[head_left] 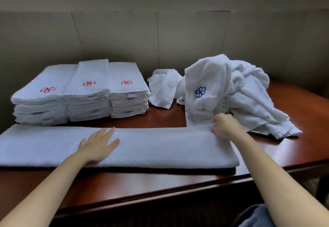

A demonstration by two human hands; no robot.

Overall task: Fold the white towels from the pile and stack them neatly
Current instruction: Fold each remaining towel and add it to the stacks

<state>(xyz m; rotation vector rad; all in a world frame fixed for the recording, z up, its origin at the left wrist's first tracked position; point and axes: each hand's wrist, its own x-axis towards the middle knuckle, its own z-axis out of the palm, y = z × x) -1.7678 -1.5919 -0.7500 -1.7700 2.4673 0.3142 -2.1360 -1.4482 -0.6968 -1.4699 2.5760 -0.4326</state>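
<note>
1. Closest, one long white towel folded into a strip point(142, 146) lies across the shiny dark red-brown wooden surface point(160, 184). It needs more folds, I think.
2. The left hand point(99, 145) lies flat on it, fingers straight. The right hand point(225, 126) has a pinching grip on the strip's far right end.
3. Farther back, three neat stacks of folded white towels with red flower marks point(83, 93) are done.
4. The messy pile of white towels point(231, 93) on the right still waits.
5. Behind is a plain grey panelled wall point(160, 31).
</note>
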